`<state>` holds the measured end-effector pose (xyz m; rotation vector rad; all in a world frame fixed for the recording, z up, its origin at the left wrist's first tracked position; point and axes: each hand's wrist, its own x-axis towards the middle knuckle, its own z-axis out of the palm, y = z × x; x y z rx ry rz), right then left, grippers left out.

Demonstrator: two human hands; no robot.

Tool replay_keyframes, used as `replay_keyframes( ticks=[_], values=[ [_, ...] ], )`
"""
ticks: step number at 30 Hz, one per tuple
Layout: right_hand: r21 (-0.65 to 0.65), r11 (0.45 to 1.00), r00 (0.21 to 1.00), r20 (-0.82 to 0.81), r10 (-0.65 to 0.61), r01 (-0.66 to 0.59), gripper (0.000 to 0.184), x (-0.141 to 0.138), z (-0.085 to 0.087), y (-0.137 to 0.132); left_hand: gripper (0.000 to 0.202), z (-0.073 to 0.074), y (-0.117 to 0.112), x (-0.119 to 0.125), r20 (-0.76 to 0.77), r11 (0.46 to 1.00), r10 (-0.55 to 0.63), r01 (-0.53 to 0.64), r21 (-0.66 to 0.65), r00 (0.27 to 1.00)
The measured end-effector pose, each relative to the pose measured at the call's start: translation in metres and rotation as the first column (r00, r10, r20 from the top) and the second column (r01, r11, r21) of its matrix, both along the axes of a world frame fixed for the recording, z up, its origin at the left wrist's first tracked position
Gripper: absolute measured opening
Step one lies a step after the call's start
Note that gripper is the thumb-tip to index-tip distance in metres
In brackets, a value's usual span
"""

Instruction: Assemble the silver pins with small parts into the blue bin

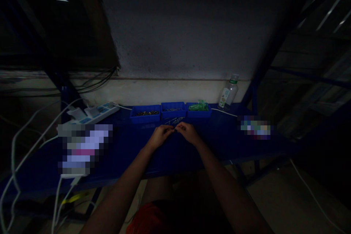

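Observation:
My left hand (161,134) and my right hand (187,132) meet above the dark blue table (131,153), fingertips pinched together over a small part too dim to name. Just beyond them stand three small blue bins: the left bin (144,114) holds dark small parts, the middle bin (173,110) holds thin metal pieces, the right bin (198,110) holds green parts. A few thin light pieces (174,120) lie on the table in front of the middle bin.
A white power strip (93,113) with cables lies at the back left. A clear plastic bottle (228,97) stands at the back right beside a blue shelf post. White cables hang off the table's left edge. A grey wall rises behind.

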<state>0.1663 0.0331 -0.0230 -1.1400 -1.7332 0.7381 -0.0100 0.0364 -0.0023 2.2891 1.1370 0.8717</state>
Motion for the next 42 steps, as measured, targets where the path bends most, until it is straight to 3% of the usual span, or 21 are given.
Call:
replay_keyframes(
  ticks=[5, 9, 13, 19, 25, 28, 31, 36, 39, 42],
  values=[
    [-0.004, 1.000, 0.999, -0.043, -0.015, 0.014, 0.020, 0.001, -0.002, 0.004, 0.034, 0.001, 0.002, -0.003, 0.064, 0.997, 0.031, -0.026, -0.072, 0.997],
    [0.018, 0.999, 0.998, 0.054, 0.036, -0.037, 0.017, 0.000, -0.003, 0.000, 0.032, 0.004, 0.000, -0.002, 0.163, 0.999, 0.016, -0.012, -0.030, 0.987],
    [0.059, 0.992, 0.984, 0.140, 0.106, -0.115, 0.015, -0.003, -0.003, -0.003, 0.029, 0.005, -0.003, -0.001, 0.165, 0.999, -0.031, 0.029, 0.014, 0.986],
    [0.115, 0.993, 0.997, 0.065, -0.049, 0.041, 0.017, -0.002, 0.003, -0.002, 0.028, 0.003, 0.001, -0.003, 0.140, 0.998, 0.056, -0.056, -0.004, 0.989],
    [0.145, 0.987, 0.997, 0.034, -0.071, 0.066, 0.017, -0.003, 0.010, -0.006, 0.024, -0.002, 0.001, 0.001, 0.009, 0.999, -0.016, 0.017, -0.043, 1.000],
    [0.100, 0.989, 0.993, 0.018, -0.114, 0.112, 0.021, -0.002, 0.008, -0.003, 0.025, 0.009, 0.007, 0.002, -0.070, 0.998, 0.048, -0.046, 0.033, 0.996],
    [0.033, 0.990, 0.989, 0.042, -0.139, 0.137, 0.026, -0.001, 0.004, 0.000, 0.027, 0.030, 0.023, 0.003, -0.175, 0.973, 0.174, -0.141, 0.185, 0.969],
    [0.043, 0.995, 0.990, 0.104, -0.097, 0.093, 0.023, -0.001, -0.002, 0.002, 0.030, 0.060, 0.059, 0.018, -0.350, 0.875, 0.449, -0.325, 0.358, 0.823],
    [0.058, 0.994, 0.987, 0.124, -0.104, 0.097, 0.020, -0.001, -0.004, 0.002, 0.031, 0.063, 0.067, 0.030, -0.428, 0.842, 0.525, -0.373, 0.390, 0.736],
    [0.056, 0.995, 0.984, 0.149, -0.095, 0.087, 0.018, -0.001, -0.004, 0.003, 0.031, 0.054, 0.059, 0.034, -0.458, 0.844, 0.522, -0.358, 0.400, 0.719]
  ],
)
